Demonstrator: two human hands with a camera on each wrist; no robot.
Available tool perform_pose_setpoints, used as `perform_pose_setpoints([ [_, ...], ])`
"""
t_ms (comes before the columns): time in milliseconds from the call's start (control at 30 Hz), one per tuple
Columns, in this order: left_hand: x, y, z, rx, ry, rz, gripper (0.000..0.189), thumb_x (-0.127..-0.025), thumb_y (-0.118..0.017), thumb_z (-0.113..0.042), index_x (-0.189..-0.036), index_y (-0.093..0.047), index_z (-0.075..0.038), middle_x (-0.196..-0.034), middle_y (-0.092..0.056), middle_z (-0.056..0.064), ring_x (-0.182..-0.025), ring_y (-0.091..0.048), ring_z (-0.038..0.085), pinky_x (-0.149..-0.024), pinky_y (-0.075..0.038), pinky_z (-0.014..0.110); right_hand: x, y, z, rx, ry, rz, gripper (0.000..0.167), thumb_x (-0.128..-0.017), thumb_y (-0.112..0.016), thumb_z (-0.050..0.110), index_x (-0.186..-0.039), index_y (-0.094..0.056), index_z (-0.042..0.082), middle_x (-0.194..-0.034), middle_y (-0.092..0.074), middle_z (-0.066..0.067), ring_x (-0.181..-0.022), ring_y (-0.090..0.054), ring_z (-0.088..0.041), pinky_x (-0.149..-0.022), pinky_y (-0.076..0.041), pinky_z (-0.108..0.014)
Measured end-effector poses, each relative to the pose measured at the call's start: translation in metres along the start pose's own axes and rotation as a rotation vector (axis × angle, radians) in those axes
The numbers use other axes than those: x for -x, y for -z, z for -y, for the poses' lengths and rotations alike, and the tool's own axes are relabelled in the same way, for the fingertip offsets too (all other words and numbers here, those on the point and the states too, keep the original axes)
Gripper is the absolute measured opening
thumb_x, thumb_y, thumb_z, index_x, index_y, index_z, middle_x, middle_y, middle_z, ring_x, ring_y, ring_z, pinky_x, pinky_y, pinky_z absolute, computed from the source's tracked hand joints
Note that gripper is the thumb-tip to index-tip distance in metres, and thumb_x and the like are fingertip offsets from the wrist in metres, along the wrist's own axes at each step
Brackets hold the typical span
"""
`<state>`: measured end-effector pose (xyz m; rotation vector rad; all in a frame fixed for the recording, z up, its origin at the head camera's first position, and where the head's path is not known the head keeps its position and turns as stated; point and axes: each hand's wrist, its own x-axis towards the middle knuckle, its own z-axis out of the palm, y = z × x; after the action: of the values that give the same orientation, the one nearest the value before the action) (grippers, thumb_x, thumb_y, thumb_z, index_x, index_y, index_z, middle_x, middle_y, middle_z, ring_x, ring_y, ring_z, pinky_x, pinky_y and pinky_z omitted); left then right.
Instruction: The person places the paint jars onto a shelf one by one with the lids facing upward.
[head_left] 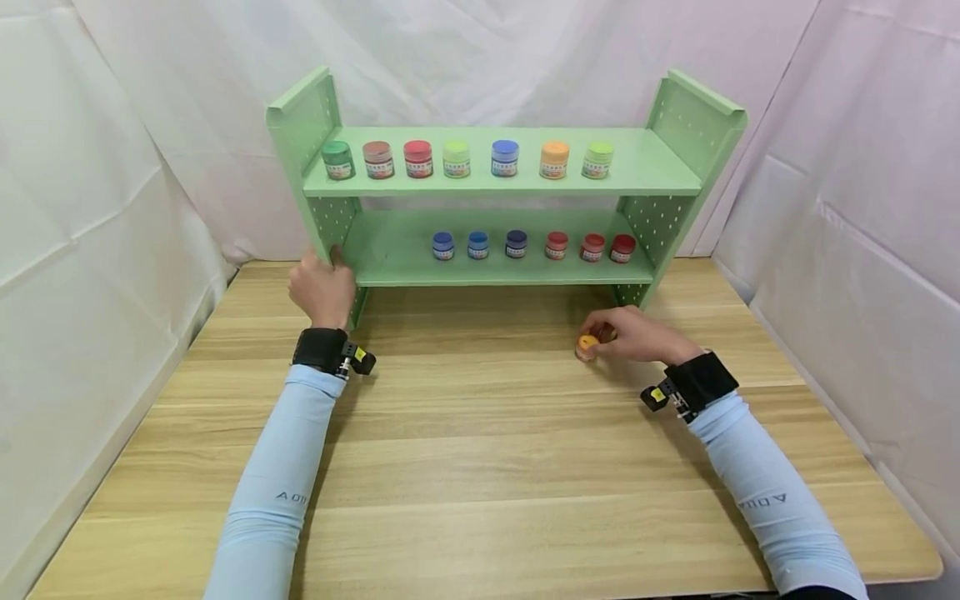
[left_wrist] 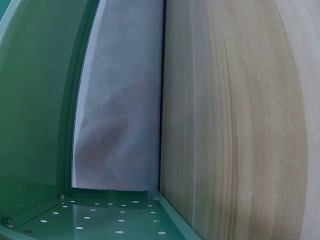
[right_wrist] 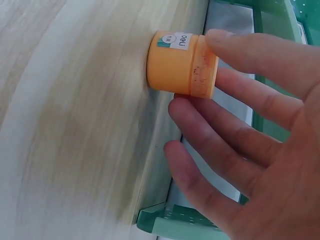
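My right hand [head_left: 633, 335] pinches a small orange paint jar [right_wrist: 172, 65] by its lid, thumb on one side and fingers on the other. The jar stands low over the wooden table, in front of the shelf's right end, its base right at the tabletop in the right wrist view. My left hand [head_left: 324, 290] grips the lower left side panel of a green two-tier shelf [head_left: 495, 282], the thumb at its inner face. The left wrist view has no hand in it, only the shelf's perforated side [left_wrist: 100, 220] and underside beside the tabletop.
Several paint jars line the upper tier, among them a dark green jar [head_left: 338, 161] and an orange-lidded jar [head_left: 554, 160]. On the lower tier stand blue, purple and red jars, ending at a dark red jar [head_left: 622, 248]. White cloth [head_left: 510, 58] hangs behind the wooden table [head_left: 480, 467].
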<state>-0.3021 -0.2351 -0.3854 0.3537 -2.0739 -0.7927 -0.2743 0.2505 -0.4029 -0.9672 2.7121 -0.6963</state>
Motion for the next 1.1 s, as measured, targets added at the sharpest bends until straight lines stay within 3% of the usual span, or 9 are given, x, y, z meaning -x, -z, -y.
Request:
perform_pose_setpoints([
  [300,-0.0008,0.0013,-0.0014,0.007,0.015,0.011,0.026,-0.101,-0.061,-0.020,-0.111,-0.076,-0.001,-0.099,-0.078,0.023,-0.081,-0.074,0.042,-0.064,-0.045,0.048,0.0000,0.0003,0.0019,-0.002,-0.013,0.009,0.029,-0.089,-0.076,0.004,-0.118,-0.074,0.007,-0.107,-0.075,-0.004,-0.096,-0.068,-0.019,-0.089,-0.057,-0.043],
  [567,0.0003,0.0010,-0.0008,0.006,0.007,0.004,0.027,-0.101,-0.062,-0.021,-0.111,-0.076,-0.001,-0.097,-0.078,0.024,-0.079,-0.072,0.043,-0.064,-0.045,0.051,-0.0027,-0.0035,0.0010,0.000,-0.046,-0.012,0.028,-0.087,-0.084,0.026,-0.111,-0.074,0.015,-0.096,-0.074,0.003,-0.090,-0.064,-0.015,-0.084,-0.053,-0.036],
  [900,0.0001,-0.0002,-0.0004,0.009,0.005,0.007,0.027,-0.101,-0.062,-0.021,-0.108,-0.076,0.000,-0.095,-0.078,0.024,-0.077,-0.072,0.043,-0.064,-0.044,0.049,-0.0016,-0.0037,-0.0005,0.003,-0.029,-0.015,0.028,-0.087,-0.084,0.023,-0.111,-0.073,0.013,-0.095,-0.074,0.002,-0.089,-0.066,-0.016,-0.082,-0.052,-0.035],
  [1100,0.0000,0.0002,-0.0004,0.003,0.000,0.005,0.026,-0.100,-0.063,-0.021,-0.104,-0.076,0.001,-0.095,-0.078,0.024,-0.078,-0.072,0.044,-0.064,-0.043,0.050,-0.0019,-0.0043,-0.0022,-0.010,-0.067,-0.005,0.027,-0.087,-0.085,0.027,-0.108,-0.073,0.017,-0.093,-0.073,0.004,-0.088,-0.064,-0.014,-0.082,-0.051,-0.033],
])
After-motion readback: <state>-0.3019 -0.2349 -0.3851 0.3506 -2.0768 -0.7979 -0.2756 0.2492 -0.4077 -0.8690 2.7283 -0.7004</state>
